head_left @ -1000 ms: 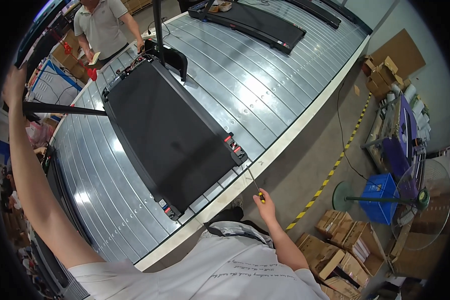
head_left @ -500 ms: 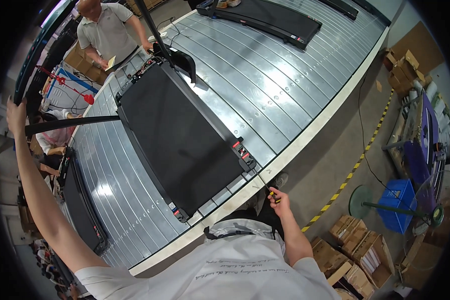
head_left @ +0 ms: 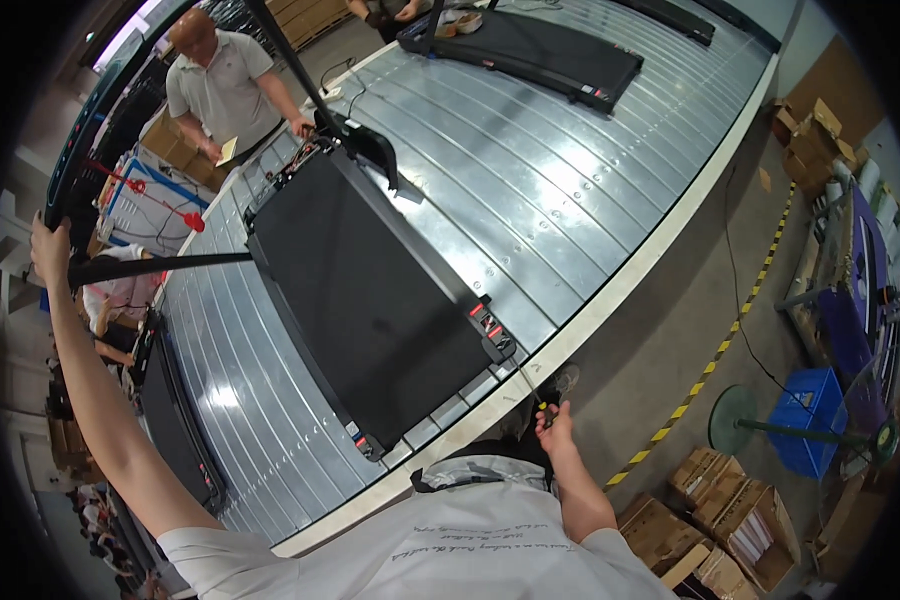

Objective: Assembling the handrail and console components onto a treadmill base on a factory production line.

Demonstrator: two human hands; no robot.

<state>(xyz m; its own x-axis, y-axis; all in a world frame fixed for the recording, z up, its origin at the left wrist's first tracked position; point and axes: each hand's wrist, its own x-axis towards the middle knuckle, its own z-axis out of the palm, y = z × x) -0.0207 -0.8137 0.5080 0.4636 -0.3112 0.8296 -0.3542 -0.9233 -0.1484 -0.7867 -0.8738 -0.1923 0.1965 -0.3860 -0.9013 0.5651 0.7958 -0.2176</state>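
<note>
A black treadmill (head_left: 365, 290) lies on the metal slat conveyor in front of me, its near end close to the conveyor's pale edge. Far to the left, my left hand (head_left: 50, 252) is closed round the lower end of the treadmill's raised dark console frame (head_left: 63, 180). Down by the near right corner, my right hand (head_left: 558, 430) grips a screwdriver (head_left: 545, 409) with a yellow and black handle. Its thin shaft points at the treadmill's rear end cap (head_left: 499, 347); whether the tip sits in a screw is too small to tell.
Across the treadmill a co-worker (head_left: 225, 85) holds a paper, one hand at its front end. Other treadmills (head_left: 540, 60) lie on the conveyor (head_left: 470, 180). Right of me are a yellow-black floor stripe (head_left: 695, 385), open cartons (head_left: 740, 520), a blue crate (head_left: 808, 420) and a green-based stand (head_left: 735, 420).
The whole view has shifted slightly, with the scene lower and to the right. My right hand has turned a little on the screwdriver. Another person's hands now show at the top.
</note>
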